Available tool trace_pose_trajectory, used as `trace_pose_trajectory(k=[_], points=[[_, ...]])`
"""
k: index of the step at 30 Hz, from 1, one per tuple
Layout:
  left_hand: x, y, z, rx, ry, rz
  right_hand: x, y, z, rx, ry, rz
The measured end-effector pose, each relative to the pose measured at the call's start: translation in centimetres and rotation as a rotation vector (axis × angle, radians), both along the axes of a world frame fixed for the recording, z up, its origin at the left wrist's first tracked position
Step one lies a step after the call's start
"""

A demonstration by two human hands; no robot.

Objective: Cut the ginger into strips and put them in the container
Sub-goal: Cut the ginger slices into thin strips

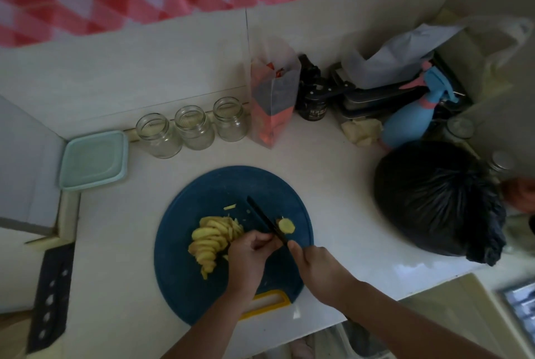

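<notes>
At the far left of the counter a dark cleaver (50, 295) is laid flat, untouched; behind it, against the wall, the pale green container (92, 160) is set, well apart from the cutting, and no ginger is seen in it; whether a lid is on it cannot be told for certain; three glass jars (192, 127) are lined up to its right. On the round blue cutting board (185, 271) a fanned pile of ginger slices (211, 240) is spread, with some strips already cut at its far end; the left hand (249, 254) is placed at the pile's right edge, fingers curled down close against the blade; whether a slice is pinned beneath them cannot be made out. The black knife (263, 218) is pointed away and to the left; a single round slice (286, 226) is seen just beside the blade on its right; the handle is gripped by the right hand (318, 266), with one finger laid forward along it. A black bag (434, 202) is seen at the far right.

The cutting step is judged to be in hand and only partly done, since most of the pile is in slices; nothing has yet been put in the container. For the next move the slices need to be steadied under tucked fingertips, the blade brought down in narrow parallel cuts, and the stray slice gathered in.
</notes>
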State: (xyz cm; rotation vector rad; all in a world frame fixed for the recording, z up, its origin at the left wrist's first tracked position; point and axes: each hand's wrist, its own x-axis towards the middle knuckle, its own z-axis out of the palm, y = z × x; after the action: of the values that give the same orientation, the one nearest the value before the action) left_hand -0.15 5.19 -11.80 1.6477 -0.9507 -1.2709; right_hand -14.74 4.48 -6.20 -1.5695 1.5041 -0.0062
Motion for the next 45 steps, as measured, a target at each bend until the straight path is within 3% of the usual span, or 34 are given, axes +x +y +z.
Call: trace_pose_trajectory(k=[8, 14, 45], points=[[-0.2, 0.0, 0.3, 0.018, -0.007, 0.012, 1.1, -0.8, -0.7, 0.018, -0.003, -0.1], [-0.2, 0.1, 1.2, 0.017, 0.028, 0.035, -0.1, -1.4, -0.5, 0.286, -0.234, -0.363], [-0.2, 0.2, 1.2, 0.022, -0.006, 0.041, -0.7, 1.9, 1.1, 0.05, -0.083, -0.122]])
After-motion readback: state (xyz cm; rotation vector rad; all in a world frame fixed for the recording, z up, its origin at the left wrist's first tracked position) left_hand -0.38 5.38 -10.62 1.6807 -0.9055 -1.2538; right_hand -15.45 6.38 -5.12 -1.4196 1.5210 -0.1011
